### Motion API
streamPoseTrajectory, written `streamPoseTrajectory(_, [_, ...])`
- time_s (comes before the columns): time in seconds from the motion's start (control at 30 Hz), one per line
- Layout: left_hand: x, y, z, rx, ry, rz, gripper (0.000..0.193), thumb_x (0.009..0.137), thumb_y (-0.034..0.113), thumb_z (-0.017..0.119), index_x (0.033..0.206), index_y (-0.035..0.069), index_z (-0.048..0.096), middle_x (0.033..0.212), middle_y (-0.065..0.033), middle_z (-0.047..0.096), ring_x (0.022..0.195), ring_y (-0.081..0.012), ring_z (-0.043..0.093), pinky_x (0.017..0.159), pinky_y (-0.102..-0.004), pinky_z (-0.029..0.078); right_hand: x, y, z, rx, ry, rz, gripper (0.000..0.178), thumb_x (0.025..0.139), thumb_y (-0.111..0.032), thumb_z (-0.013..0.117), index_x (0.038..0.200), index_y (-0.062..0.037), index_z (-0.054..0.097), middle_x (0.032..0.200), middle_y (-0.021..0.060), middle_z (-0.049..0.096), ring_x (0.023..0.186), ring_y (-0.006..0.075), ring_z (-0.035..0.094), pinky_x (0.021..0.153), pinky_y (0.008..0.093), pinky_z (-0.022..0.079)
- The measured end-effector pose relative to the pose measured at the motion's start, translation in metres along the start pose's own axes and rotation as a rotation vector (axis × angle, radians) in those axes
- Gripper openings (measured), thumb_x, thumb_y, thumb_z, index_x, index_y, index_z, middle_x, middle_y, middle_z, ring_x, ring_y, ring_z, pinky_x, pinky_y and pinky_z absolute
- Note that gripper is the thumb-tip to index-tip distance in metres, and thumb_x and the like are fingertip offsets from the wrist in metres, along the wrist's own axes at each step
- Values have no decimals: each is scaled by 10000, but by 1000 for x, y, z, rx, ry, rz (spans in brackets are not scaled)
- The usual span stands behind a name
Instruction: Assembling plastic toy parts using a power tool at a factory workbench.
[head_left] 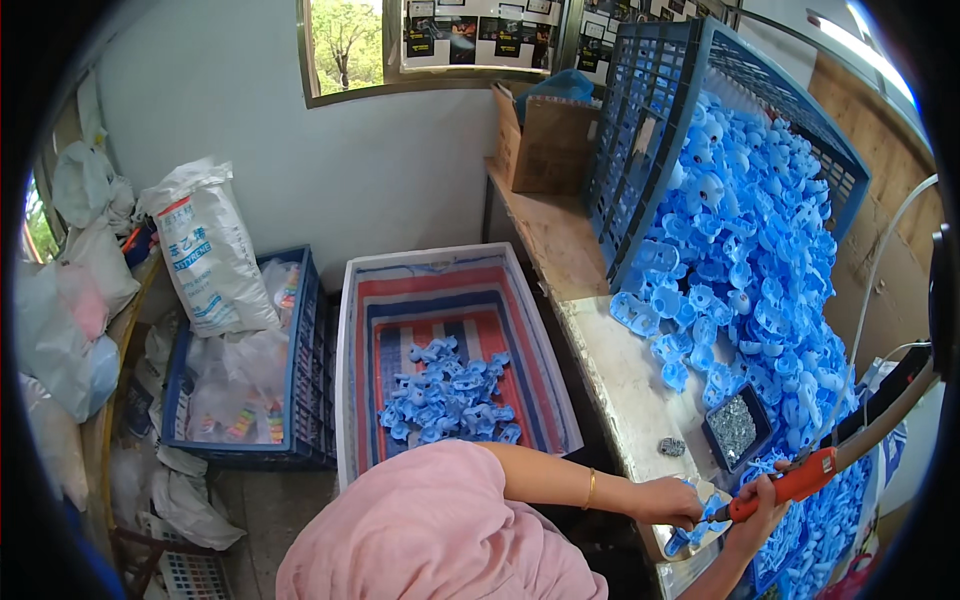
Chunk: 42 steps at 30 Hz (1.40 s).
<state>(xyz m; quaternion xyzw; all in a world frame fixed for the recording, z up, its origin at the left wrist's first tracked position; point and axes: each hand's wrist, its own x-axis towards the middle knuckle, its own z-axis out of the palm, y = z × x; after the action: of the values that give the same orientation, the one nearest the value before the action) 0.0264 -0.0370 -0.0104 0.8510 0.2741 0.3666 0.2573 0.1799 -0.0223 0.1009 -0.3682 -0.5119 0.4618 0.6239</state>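
My left hand (668, 500) presses a small blue plastic part (700, 520) down on the edge of the workbench (625, 385); a gold bracelet is on that wrist. Just to its right, my right hand (757, 515) grips an orange-handled electric screwdriver (800, 478), whose tip points down-left at the part. The tool's cable runs up to the right. A small dark tray of screws (735, 425) sits right behind my hands. A big heap of blue plastic parts (760, 260) spills toward them.
A tipped blue crate (650, 120) leans at the back of the bench, next to a cardboard box (545, 145). Left of the bench stands a bin lined with striped sheet (400, 300), holding blue parts (450, 395). Further left are a blue crate of bags (300, 370) and a white sack (210, 255).
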Motion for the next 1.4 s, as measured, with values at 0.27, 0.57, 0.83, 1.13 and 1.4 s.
streamPoseTrajectory(0.27, [-1,-11,31,-107,187,142,156,844,219,695,947,113,645,890,-106,622,866,-348,607,722,-464,472,-11,-4,-9,23,41,31,409,867,-34,644,1252,-81,512,712,-9,464,550,81,435,482,234,357])
streamPoseTrajectory(0.57, [-14,-23,-37,79,397,-33,299,831,127,761,1101,55,656,1069,-133,669,1008,-352,614,873,-435,495,11,0,8,-188,80,-27,359,863,-88,666,1194,13,567,743,39,554,603,110,555,553,258,445])
streamPoseTrajectory(0.83, [-26,-22,-16,307,47,3,405,818,303,770,1184,170,659,1520,-115,433,1323,-335,448,1103,-492,378,18,31,12,-164,125,2,318,867,-80,677,1155,16,581,757,52,598,635,115,592,583,263,475])
streamPoseTrajectory(1.13, [-25,-31,-7,360,-27,-48,477,863,456,698,1254,189,645,1553,-121,392,1367,-343,407,1139,-516,337,20,49,17,-119,99,21,271,871,-57,668,1117,14,579,762,63,606,654,124,595,606,263,473])
streamPoseTrajectory(1.4, [-24,-32,-8,316,4,-57,494,836,389,725,1276,183,642,1550,-115,397,1338,-349,417,1107,-511,368,24,49,17,-127,93,33,258,870,-58,661,1100,15,568,744,73,593,633,134,580,587,266,454])
